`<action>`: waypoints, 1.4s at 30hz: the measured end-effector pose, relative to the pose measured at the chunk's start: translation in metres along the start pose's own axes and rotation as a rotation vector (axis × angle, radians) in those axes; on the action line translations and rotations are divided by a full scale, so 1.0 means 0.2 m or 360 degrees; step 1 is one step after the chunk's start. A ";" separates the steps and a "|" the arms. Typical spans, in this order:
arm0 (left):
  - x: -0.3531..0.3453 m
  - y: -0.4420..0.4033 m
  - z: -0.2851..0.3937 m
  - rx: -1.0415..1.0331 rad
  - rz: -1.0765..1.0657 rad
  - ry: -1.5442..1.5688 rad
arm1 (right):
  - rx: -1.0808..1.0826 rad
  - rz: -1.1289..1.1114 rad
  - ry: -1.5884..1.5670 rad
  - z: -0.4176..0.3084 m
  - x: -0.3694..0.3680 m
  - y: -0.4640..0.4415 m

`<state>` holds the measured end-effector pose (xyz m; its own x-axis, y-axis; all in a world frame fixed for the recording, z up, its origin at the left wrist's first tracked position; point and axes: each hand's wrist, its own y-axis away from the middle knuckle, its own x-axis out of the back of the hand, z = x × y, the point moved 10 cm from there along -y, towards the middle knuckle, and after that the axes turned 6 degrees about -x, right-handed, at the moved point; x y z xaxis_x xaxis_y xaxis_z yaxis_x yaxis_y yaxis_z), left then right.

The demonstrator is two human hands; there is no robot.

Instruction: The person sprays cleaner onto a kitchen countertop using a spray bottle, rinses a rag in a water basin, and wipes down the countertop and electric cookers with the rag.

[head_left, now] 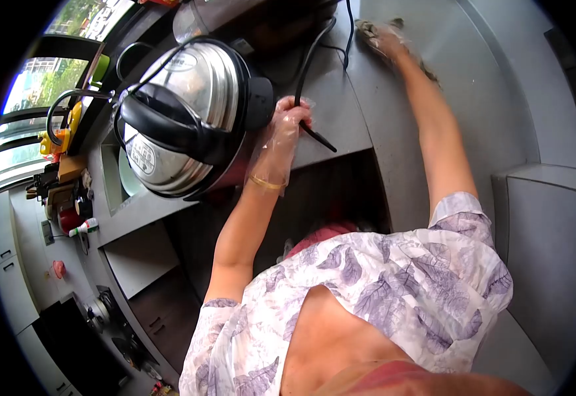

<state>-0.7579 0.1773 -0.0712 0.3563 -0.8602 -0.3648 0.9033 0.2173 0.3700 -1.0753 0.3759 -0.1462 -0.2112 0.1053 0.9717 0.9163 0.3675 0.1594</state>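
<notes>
My left hand (292,113), in a clear plastic glove, is closed around a black power cord (314,135), whose end sticks out below the fingers. Just left of it stands a shiny electric pressure cooker (189,79) with a black lid handle (169,122); its black side grip is near my knuckles. Further off on the right, my right hand (385,43), also gloved, presses a wet, greyish-brown cloth (369,30) against the grey counter (453,86). Its fingers are bent over the cloth and partly hidden.
A sink (111,168) lies behind the cooker, below the windows. A yellow bottle (75,119) and a white spray bottle (83,227) are at the left. Another dark cord (350,39) runs across the counter. A dark opening (341,188) sits under the counter's front edge.
</notes>
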 end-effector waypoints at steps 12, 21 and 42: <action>0.01 -0.15 -0.16 -0.0019 -0.0271 0.0185 | 0.0293 0.0044 -0.0181 -0.43 -0.24 0.95; 0.09 0.11 -0.24 0.0124 -0.0733 0.0188 | -0.0348 0.0676 -0.0182 -0.14 -0.21 1.25; 1.12 0.58 -0.49 -0.0517 0.0593 0.0689 | 0.0284 -0.1540 -0.2308 -2.04 -0.77 1.63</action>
<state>-0.5490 0.0550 -0.1945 0.6621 -0.4516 -0.5981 0.7027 0.6514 0.2861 -0.6049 0.1017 -0.1734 -0.8074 0.4371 -0.3963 0.2641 0.8684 0.4197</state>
